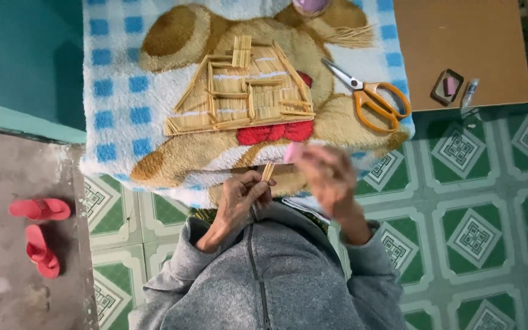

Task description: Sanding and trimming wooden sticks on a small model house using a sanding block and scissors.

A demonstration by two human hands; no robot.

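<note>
1. Head view: my left hand [242, 198] sits at about 6 o'clock of the picture's middle, its grip closed on a short bundle of thin wooden sticks [267, 171] that point up toward 12 o'clock.
2. My right hand [328, 177] is just at 3 o'clock of the left, blurred; its grip is closed on a small pink piece [293, 153], whose kind I cannot tell.
3. At 12 o'clock of both hands a flat stick house [242, 91] lies on a fluffy blue-checked blanket [114, 91] with a bear picture.
4. Orange-handled scissors [371, 98] lie on the blanket at 3 o'clock of the house, near it but apart.
5. A brown board [459, 43] lies at 2 o'clock; two red sandals [39, 232] rest on the floor at 9 o'clock.
</note>
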